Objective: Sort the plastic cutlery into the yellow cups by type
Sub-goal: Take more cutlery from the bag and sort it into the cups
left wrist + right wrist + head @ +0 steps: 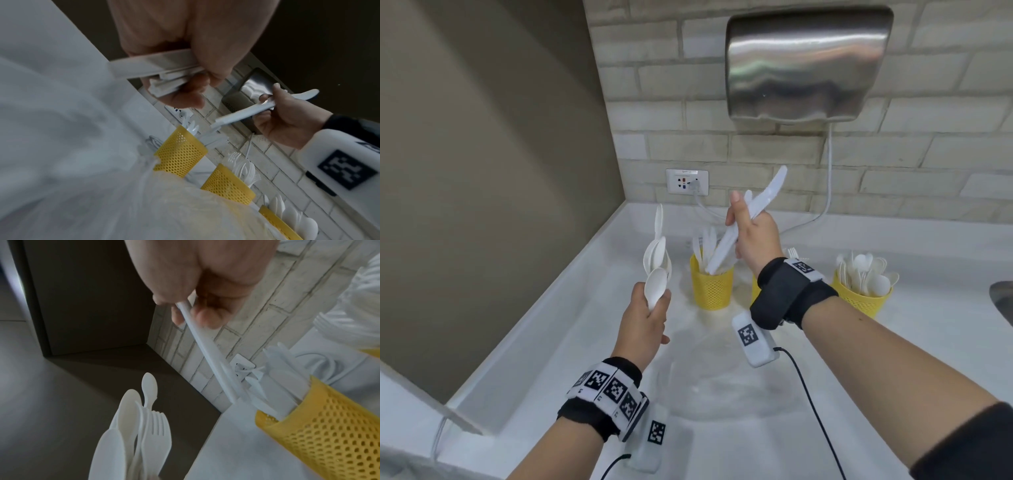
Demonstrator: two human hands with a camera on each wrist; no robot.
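Observation:
My left hand (650, 318) grips a bunch of white plastic cutlery (656, 263), spoons and a fork (157, 426), held upright left of the cups. My right hand (751, 233) holds white plastic knives (750, 216) slanted above the left yellow cup (711, 289), handle ends near its rim. That cup (180, 152) holds knives. The middle yellow cup (226, 183) holds forks and is mostly hidden behind my right wrist in the head view. The right yellow cup (863, 298) holds spoons.
The white counter (585, 308) ends at a brick wall with a socket (687, 181) and a steel hand dryer (804, 65), whose cable (828, 178) hangs down. A clear plastic bag (722, 383) lies on the counter between my arms. A sink edge (1003, 298) shows far right.

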